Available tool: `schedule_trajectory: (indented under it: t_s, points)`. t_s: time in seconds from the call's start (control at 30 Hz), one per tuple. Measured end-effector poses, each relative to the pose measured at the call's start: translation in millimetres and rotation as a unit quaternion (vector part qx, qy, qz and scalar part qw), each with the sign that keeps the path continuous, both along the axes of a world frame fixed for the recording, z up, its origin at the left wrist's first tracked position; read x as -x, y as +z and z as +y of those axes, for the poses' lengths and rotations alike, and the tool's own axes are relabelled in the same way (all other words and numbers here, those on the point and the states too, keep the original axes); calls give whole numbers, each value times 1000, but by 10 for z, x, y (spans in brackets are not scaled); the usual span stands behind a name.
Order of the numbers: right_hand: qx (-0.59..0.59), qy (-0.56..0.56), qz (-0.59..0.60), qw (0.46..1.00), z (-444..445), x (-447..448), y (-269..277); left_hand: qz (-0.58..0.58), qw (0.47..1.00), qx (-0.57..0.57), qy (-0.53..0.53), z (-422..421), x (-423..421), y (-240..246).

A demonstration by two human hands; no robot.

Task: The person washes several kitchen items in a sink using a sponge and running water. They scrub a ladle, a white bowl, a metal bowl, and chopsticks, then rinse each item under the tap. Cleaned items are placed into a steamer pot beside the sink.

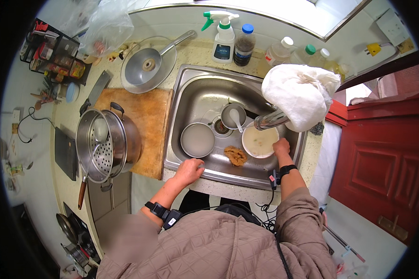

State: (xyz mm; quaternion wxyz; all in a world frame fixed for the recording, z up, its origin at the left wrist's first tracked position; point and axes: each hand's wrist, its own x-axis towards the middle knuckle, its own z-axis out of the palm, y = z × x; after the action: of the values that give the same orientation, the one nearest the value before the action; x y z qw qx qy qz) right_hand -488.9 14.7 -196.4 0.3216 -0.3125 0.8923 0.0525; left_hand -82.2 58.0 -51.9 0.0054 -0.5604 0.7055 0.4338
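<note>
My right hand [281, 146] is at the right rim of a white bowl [260, 141] of cloudy liquid in the steel sink [199, 91]; its fingers are partly hidden, and whether they grip the rim is unclear. My left hand [191, 171] is over the sink's front edge, fingers bent, just below a round metal bowl [197, 140] of cloudy water. Between the bowls lies a brown scouring pad [235, 156]. Behind it, a smaller metal bowl [229, 113] holds a white spoon [236, 118]. The faucet [270, 120], with white cloth [300, 94] over it, reaches above the white bowl.
Left of the sink, a wooden cutting board [153, 129] bears a steel pot [131, 146] with a tilted strainer [106, 153]. A cleaver [99, 84] lies behind. A pan [139, 66] on a glass lid, a spray bottle [223, 45] and several plastic bottles [244, 45] stand along the back.
</note>
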Motion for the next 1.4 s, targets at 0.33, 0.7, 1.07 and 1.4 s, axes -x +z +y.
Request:
schedule_trajectory:
  t_s: [0.33,0.7,1.07,1.4]
  points:
    - [29,-12,-28,999,117,-66,126,0,999,33,-28,-4,42,28]
    - [133,-16,59,989,243,-187,195,16,999,25,-16,-11,42,62]
    - [207,24,-23,978,287,49,232,13,999,40,-34,21,55,74]
    - [192,39,-122,973,487,-86,700,53,996,63,-44,-55,-8,61]
